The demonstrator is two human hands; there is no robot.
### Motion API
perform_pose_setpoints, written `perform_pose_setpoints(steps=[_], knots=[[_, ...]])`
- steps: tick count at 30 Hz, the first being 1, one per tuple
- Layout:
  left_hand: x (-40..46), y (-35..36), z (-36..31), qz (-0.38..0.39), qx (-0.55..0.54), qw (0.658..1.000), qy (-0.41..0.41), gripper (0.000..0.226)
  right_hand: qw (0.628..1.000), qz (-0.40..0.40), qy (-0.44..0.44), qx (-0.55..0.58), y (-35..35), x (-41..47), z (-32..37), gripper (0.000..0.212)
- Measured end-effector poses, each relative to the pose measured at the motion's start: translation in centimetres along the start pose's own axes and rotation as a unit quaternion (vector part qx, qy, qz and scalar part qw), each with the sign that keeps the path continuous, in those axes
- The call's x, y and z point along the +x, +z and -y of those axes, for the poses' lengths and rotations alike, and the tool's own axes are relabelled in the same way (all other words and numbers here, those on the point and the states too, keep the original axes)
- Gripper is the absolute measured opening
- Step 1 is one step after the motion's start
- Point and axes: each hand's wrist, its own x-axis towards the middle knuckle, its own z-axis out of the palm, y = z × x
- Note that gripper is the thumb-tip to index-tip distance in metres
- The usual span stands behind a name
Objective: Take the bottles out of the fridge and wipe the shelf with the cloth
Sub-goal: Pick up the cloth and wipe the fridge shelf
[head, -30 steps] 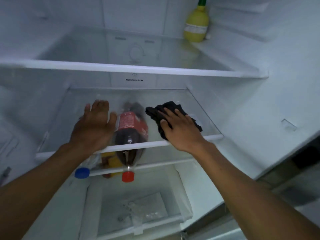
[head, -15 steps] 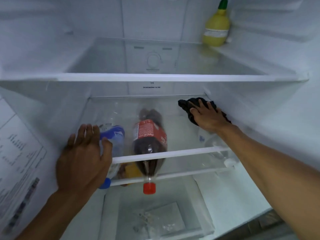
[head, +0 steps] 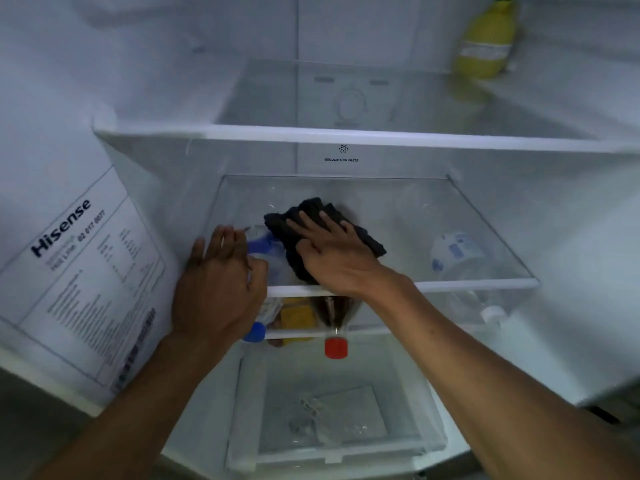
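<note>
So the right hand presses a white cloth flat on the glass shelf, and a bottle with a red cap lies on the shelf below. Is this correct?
Not quite: the cloth is black, not white, as the head view shows. The rest holds. The right hand presses it flat on the glass shelf, and the bottle with a red cap lies on the shelf below.

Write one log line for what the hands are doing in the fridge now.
right hand: flat on crumpled black cloth | left hand: at glass shelf edge | red-capped cola bottle: beneath shelf
</note>
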Motion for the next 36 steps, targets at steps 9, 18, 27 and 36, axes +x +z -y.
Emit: perform_pose_setpoints(steps=[9,18,27,36], knots=[[-0.5,-0.6,0.2,0.020,-0.001,1.000,0.015,0.069,0.987,-0.052,0.113,-0.102,-3.5,-4.9,-9.5,0.056],[-0.5,0.1,0.0,-0.012,-0.012,1.000,0.002,0.063,0.977,-0.053,0.163,-0.131,-4.8,3.6,-11.8,0.057],[-0.1,0.4,0.1,-0.046,-0.014,0.999,-0.001,0.066,0.996,-0.013,0.021,-0.088,-0.5,14.1,0.5,0.053],[-0.3,0.4,0.2,-0.044,-0.027,0.999,-0.005,0.065,0.994,0.026,-0.098,-0.024,-1.5,3.9,-1.1,0.048]])
